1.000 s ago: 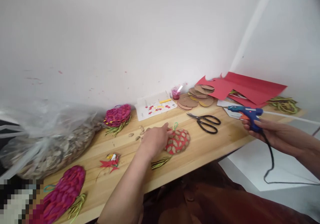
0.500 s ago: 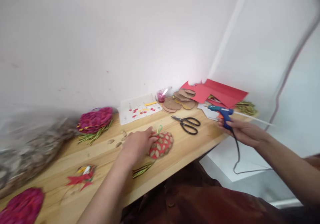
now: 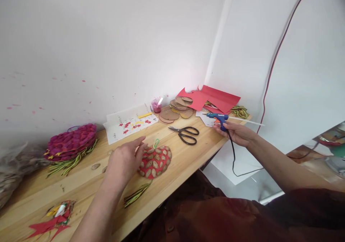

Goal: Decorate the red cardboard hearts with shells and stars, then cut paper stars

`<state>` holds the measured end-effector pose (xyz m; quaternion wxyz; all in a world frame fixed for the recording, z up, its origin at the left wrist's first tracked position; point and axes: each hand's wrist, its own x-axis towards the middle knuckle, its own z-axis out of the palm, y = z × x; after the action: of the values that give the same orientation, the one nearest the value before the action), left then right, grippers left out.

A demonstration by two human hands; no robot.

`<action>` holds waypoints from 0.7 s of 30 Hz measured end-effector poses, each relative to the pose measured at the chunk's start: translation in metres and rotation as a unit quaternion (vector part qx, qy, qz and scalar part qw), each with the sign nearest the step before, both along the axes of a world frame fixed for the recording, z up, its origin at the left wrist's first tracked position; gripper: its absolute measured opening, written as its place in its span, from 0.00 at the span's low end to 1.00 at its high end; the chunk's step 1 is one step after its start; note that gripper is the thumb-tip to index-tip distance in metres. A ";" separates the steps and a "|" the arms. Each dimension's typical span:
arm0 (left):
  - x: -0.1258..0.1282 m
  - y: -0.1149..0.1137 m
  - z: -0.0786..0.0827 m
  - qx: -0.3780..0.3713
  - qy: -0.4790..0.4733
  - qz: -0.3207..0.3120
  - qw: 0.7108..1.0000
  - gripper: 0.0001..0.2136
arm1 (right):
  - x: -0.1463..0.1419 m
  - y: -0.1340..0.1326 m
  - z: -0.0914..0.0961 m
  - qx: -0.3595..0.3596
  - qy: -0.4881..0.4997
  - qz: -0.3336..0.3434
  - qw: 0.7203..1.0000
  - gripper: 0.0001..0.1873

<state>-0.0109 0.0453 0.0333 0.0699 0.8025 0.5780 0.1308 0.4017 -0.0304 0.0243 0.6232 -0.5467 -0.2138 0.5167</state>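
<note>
Near the worktop's [image 3: 185, 159] front edge lies the disc [image 3: 155, 163], seemingly almost done: pits [image 3: 153, 173], loop [image 3: 156, 143] and tassel [image 3: 137, 195] on, some red bare. The left hand [image 3: 125, 161] hides its upper-left edge, grip unclear; the right hand [image 3: 237, 132] holds the glue gun [image 3: 221, 120].

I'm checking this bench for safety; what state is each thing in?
Glue gun: gripped in the right hand, stick protruding; power unclear
Scissors: lying flat, blades nearly closed
Seed-covered disc: lying flat by the left hand
Cup: upright
Red paper: cut
Cardboard pieces: loosely piled
Purple ornaments: stacked
Plastic bag: filled, partly out of view
</note>
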 end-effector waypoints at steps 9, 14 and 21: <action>-0.005 0.003 0.000 0.027 -0.011 0.030 0.999 0.20 | -0.010 0.001 0.008 0.004 -0.005 -0.023 1.000 0.17; -0.003 0.004 0.002 -0.001 0.009 0.016 1.000 0.19 | -0.031 -0.001 0.011 0.002 0.000 -0.004 1.000 0.08; -0.006 0.009 -0.003 -0.021 0.018 0.011 1.000 0.21 | -0.063 -0.005 0.017 0.033 0.020 0.127 0.991 0.04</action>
<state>-0.0169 0.0545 0.0300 0.0750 0.7967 0.5905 0.1046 0.3383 -0.0351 0.0415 0.5743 -0.4843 -0.2860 0.5948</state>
